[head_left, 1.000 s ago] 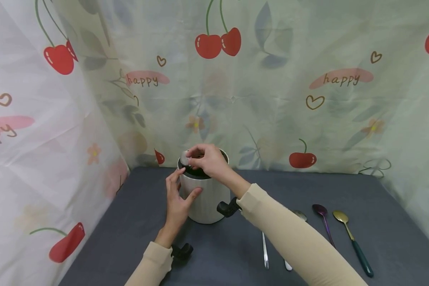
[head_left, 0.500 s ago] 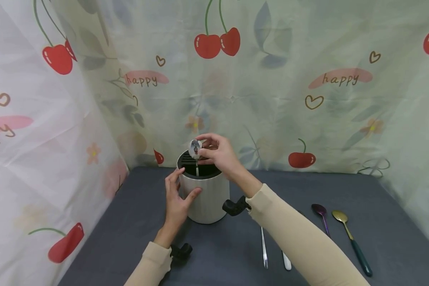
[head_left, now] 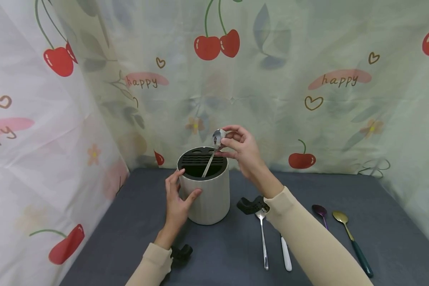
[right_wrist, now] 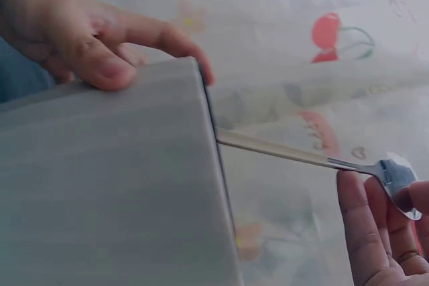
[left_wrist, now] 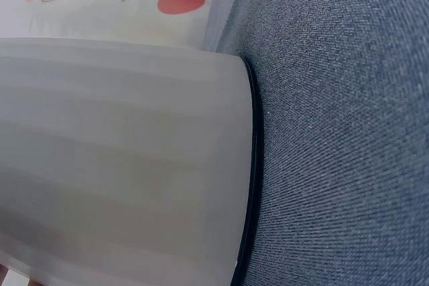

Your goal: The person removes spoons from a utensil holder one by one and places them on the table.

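Observation:
A pale utensil holder point(head_left: 211, 200) with a black slotted top point(head_left: 200, 157) stands upright on the table. My left hand point(head_left: 176, 204) holds its left side, index fingertip at the rim and thumb across the front. With my right hand point(head_left: 242, 149) I pinch a spoon point(head_left: 218, 137) by its silver bowl, above the holder's right rim. The spoon tilts, its handle slanting down into the large front opening; the handle's lower end is hidden inside. In the right wrist view the handle point(right_wrist: 281, 152) looks pale. The holder's wall point(left_wrist: 134, 159) fills much of the left wrist view.
Right of the holder lie a silver utensil point(head_left: 263, 238), a white-handled utensil point(head_left: 286, 254) partly under my right forearm, a purple spoon point(head_left: 320, 212) and a gold spoon point(head_left: 352, 242) with a green handle. A cherry-print cloth point(head_left: 271, 99) hangs behind the dark table point(head_left: 128, 238).
My right hand has risen with the spoon and moved right, away from over the holder. More of the handle shows, and the spoon leans right. My left hand has stayed put.

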### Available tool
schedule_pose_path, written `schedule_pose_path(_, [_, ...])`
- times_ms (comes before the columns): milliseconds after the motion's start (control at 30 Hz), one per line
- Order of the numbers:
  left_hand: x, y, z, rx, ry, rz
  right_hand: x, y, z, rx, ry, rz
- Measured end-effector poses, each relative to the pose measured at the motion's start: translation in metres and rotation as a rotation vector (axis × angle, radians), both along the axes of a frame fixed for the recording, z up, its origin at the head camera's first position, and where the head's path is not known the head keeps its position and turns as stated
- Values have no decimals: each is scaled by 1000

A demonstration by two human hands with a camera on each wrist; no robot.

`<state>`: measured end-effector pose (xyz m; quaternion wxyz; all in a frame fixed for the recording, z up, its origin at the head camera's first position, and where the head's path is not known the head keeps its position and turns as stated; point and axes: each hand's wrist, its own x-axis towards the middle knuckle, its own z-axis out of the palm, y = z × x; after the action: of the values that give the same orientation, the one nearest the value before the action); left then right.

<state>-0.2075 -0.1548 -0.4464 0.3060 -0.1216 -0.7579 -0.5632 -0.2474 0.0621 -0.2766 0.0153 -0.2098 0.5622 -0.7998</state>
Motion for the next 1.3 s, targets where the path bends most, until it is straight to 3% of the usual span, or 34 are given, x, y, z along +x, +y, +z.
schedule_pose_path(400, [0,-1,-2,-12,1,-8,-1,37,2,-156,-7,-59])
schedule_pose_path(867, [1,-1,-2,-7,-17,-11,-2,79,-11,-376,-40,-65])
schedule_pose_path(1033, [2,-1,-1,-1,-10,-19,-2,93,-15,-362,-44,-61])
schedule_pose_path(1300, [2,-1,0,-4,-12,-18,-1,120,-23,-256,-52,-60])
